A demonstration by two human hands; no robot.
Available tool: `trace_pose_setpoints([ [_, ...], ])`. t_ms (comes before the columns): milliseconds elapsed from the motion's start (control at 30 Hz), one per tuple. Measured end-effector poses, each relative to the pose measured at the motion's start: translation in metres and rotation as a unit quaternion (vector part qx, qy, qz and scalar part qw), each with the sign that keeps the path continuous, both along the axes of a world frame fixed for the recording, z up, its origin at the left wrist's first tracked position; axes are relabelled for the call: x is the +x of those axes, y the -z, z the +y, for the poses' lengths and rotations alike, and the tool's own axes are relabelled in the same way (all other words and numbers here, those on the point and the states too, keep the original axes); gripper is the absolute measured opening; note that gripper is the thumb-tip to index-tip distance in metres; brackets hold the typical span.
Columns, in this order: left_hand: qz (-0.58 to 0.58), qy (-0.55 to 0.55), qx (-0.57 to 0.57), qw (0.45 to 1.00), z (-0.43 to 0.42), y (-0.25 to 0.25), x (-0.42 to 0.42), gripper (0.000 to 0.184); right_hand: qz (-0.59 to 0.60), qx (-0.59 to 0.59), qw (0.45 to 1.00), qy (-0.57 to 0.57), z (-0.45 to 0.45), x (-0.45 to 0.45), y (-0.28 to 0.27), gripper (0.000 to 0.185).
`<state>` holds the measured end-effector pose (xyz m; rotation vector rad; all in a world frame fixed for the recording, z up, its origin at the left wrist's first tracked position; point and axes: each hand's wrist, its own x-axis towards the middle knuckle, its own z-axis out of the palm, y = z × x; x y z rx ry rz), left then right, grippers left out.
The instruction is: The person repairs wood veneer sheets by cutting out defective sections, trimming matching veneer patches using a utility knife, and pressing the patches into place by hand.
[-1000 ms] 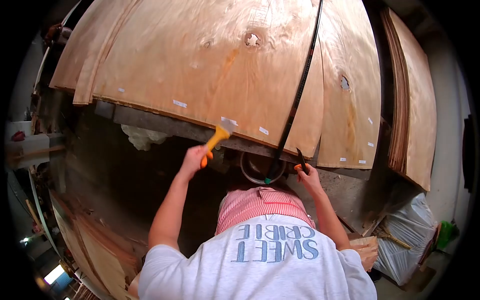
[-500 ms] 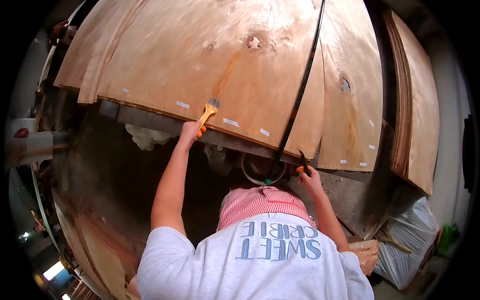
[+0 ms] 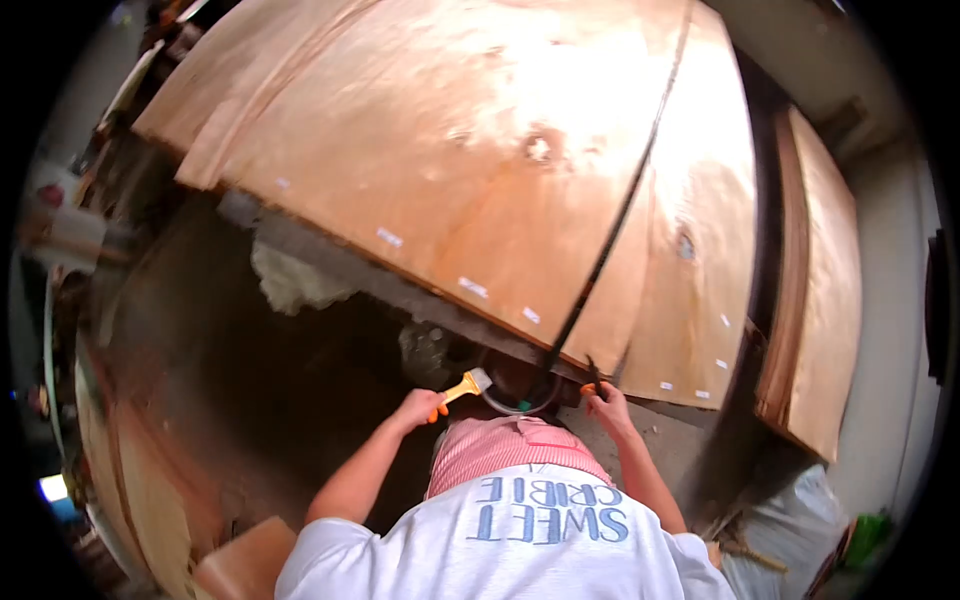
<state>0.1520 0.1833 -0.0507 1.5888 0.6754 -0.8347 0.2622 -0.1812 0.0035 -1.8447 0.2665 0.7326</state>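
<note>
My left hand [image 3: 418, 408] is closed around the yellow handle of a flat paintbrush [image 3: 468, 384]. Its pale bristles point right, beside the rim of a round bowl [image 3: 492, 402] at my waist. In my right hand [image 3: 607, 408] is a slim dark tool [image 3: 594, 372], pointing up near the front edge of the wood sheets; blur hides its exact kind. Orange covers show on fingers of both hands. Large thin wood sheets [image 3: 400, 190] lie ahead, with knot holes and small white labels along the near edge.
A long black rod [image 3: 625, 215] crosses the sheets and runs down to a green end by the bowl. Another sheet stack [image 3: 825, 290] stands at right. Plastic-wrapped material [image 3: 800, 535] lies lower right, and more wood sheets [image 3: 150, 480] are lower left.
My left hand has drawn the paintbrush off the wood surface, down and right to the bowl. My right hand still holds the dark tool. The whole view has tilted.
</note>
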Motion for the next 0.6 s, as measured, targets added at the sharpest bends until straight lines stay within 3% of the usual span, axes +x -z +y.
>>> trace_pose_setpoints([
  [133,-0.072,-0.010,-0.087,0.994,-0.064,0.056,0.027,0.035,-0.004,0.004,1.000,0.009,-0.002,-0.013,-0.008,0.012],
  [267,0.012,-0.021,-0.049,0.999,-0.074,0.079,0.036,0.037,0.030,-0.016,0.999,0.041,0.007,-0.026,-0.036,0.008],
  [367,0.010,-0.022,-0.045,0.999,-0.057,0.089,0.021,0.038,0.014,-0.010,0.999,0.040,-0.008,-0.043,-0.015,0.010],
  [600,0.011,-0.053,0.052,0.997,-0.039,0.055,0.005,0.029,-0.029,-0.037,0.998,0.048,-0.051,-0.068,-0.002,0.014],
])
